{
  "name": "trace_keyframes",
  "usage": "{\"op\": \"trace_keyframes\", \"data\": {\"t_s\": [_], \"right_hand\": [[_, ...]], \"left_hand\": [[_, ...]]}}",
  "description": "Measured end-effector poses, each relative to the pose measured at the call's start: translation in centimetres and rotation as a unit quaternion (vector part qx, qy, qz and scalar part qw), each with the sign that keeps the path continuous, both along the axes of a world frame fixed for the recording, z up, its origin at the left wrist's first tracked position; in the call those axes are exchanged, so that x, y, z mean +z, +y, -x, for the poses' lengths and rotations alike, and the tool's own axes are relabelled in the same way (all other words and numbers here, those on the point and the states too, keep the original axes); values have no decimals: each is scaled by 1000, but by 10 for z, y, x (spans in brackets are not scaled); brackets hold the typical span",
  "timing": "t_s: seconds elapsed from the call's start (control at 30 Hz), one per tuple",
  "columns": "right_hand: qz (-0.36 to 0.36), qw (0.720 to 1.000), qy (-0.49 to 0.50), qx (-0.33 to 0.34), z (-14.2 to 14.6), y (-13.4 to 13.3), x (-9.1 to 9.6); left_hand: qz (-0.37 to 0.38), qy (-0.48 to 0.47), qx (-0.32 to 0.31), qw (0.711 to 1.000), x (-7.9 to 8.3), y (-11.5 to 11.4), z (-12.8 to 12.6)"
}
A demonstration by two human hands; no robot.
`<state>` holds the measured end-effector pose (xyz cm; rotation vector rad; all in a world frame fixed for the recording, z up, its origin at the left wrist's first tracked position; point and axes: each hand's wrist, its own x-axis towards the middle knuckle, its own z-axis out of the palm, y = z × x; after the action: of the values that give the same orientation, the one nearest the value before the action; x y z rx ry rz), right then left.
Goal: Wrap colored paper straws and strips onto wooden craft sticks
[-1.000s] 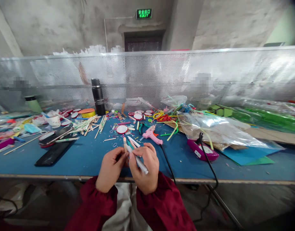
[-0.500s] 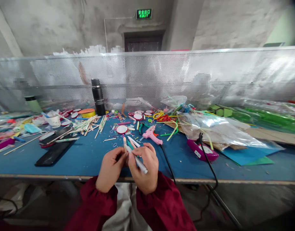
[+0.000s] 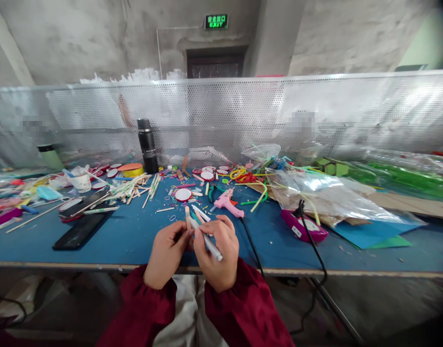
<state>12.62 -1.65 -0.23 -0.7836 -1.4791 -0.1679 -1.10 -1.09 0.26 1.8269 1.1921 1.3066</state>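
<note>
Both of my hands meet over the front edge of the blue table [image 3: 131, 241]. My left hand [image 3: 167, 253] is closed on a flat wooden stick [image 3: 188, 217], whose rounded top sticks up above the fingers. In my right hand [image 3: 218, 250] a white marker pen [image 3: 212, 248] is gripped, slanting with its tip end up against the stick. Its tip is too small to make out. Just behind the fingers lie white and teal pens [image 3: 201, 213]. A pink glue gun [image 3: 229, 203] rests to the right of them, its black cable running toward me.
Wooden sticks [image 3: 135, 188], a black phone [image 3: 80, 231] and a paper cup [image 3: 80, 179] are on the left. A black bottle [image 3: 147, 147] stands at the back by the perforated metal screen [image 3: 221, 111]. To the right are a purple power strip [image 3: 304, 226] and plastic bags [image 3: 322, 193].
Hardly anything differs. The right hand and the marker have shifted very slightly; the left hand still holds the stick in the same place.
</note>
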Motion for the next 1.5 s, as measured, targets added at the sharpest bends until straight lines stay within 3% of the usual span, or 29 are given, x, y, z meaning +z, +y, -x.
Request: {"op": "trace_keyframes", "data": {"t_s": [0.83, 1.5], "right_hand": [[-6, 1000, 10, -16, -1, 0, 0], [-1, 1000, -11, 9, -1, 0, 2]], "left_hand": [[-2, -6, 1, 1000, -1, 0, 1], [-5, -9, -5, 1000, 0, 0, 0]]}}
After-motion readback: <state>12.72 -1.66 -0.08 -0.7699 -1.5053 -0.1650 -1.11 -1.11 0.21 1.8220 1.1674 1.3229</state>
